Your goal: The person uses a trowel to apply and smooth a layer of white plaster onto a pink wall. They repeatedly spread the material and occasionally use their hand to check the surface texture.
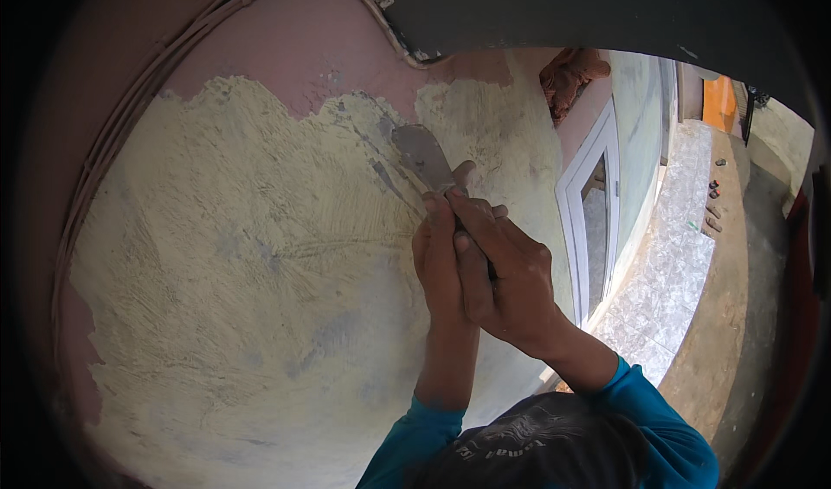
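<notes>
A scraper (421, 155) with a wide, flat metal blade lies against the wall (260, 221), its tip near the ragged edge of the pink paint (338, 39). My right hand (512, 273) is closed around its handle, which is mostly hidden by the fingers. Close beside it, my left hand (438, 251) is closed on the tool too, its fingers pressed near the base of the blade. Below the pink paint the wall is rough and cream-coloured, with grey streaks around the blade.
Cables (112, 134) run along the wall's left side. A dark overhang (589, 13) crosses the top. To the right are a broken hole (571, 78) showing brick, a white-framed window (571, 203), grey tiled flooring (658, 273) and several shoes (713, 212).
</notes>
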Available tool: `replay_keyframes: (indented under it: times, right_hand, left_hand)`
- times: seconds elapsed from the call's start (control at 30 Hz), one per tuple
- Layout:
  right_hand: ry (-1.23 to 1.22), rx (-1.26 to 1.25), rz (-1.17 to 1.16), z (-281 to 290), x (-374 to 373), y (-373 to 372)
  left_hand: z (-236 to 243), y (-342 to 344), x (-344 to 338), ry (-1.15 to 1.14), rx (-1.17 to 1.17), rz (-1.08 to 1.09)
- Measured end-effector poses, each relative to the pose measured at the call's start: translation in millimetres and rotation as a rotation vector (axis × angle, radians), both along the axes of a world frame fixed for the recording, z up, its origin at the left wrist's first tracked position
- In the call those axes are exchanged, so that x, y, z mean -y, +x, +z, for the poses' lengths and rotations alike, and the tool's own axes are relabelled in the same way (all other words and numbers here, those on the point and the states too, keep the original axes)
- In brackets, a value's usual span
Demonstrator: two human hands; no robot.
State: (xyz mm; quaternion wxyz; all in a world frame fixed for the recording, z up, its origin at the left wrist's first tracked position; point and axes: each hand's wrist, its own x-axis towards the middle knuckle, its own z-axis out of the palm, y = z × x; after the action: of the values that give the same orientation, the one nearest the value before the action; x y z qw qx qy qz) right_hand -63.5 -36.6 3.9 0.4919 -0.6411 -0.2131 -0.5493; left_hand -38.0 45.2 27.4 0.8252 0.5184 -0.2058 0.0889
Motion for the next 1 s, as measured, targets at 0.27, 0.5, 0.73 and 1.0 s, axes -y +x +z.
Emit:
replay_keyframes:
  times: [0.27,0.5,0.73,1.0]
  right_hand:
    - [0.037,0.046,0.037,9.5,4.7,-7.5]
    - [-0.016,0.039,0.02,7.6,8.7,-5.6]
    - [-0.021,-0.161,0.051,2.2,12.0,0.5]
    - [-0.042,-0.261,0.057,-0.8,17.2,0.6]
  left_hand:
    - [-0.3,-3.4,-3.3,-0.05,-0.064,-0.111]
    - [-3.3,2.0,4.0,-0.081,-0.108,-0.058]
    - [-6.2,5.4,7.8,0.019,0.132,-0.068]
    - [-10.8,16.2,4.9,-0.084,0.066,-0.221]
